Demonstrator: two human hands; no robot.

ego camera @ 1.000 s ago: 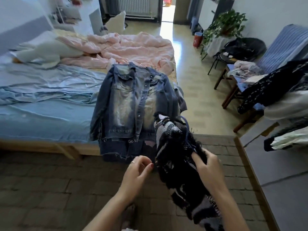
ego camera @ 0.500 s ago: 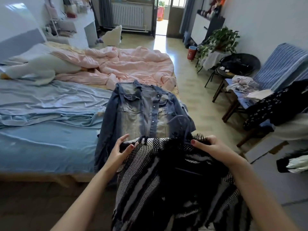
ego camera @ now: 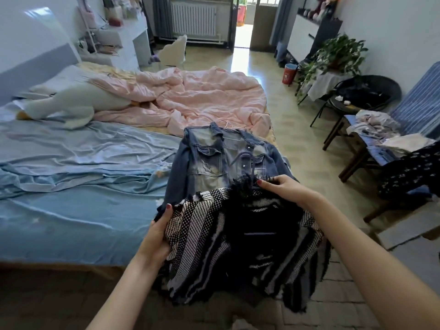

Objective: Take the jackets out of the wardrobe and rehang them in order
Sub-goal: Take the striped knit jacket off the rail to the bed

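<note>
Head view: a black-and-white woven jacket [ego camera: 240, 241] is held spread out in front of the person, above the near corner of the bed [ego camera: 71, 210], its fringed hem hanging toward the brick-patterned floor [ego camera: 47, 301]. The left hand [ego camera: 156, 236] grips the jacket's left edge, thumb on top and fingers curled under the cloth. The right hand [ego camera: 283, 189] pinches the fabric at the collar, fingers closed on the dark fringe there. A thin hanger hook [ego camera: 247, 160] rises from the collar just beyond that hand (the hanger's bar shows as a pale line inside the neck opening).

Just behind the woven jacket, a faded denim jacket [ego camera: 221, 160] lies flat on the bed's corner, front side up, with a wire hanger at its collar. The woven jacket overlaps its lower part in the view; whether they touch cannot be told.

Farther back on the bed, a rumpled pink quilt [ego camera: 202, 98] lies across the blue sheet, with a white plush toy [ego camera: 71, 108] to its left. To the right, across the tiled floor, a wooden chair [ego camera: 371, 141] holds folded clothes, and a potted plant [ego camera: 338, 55] stands near the wall. A dark patterned garment [ego camera: 414, 172] hangs at the right edge.
</note>
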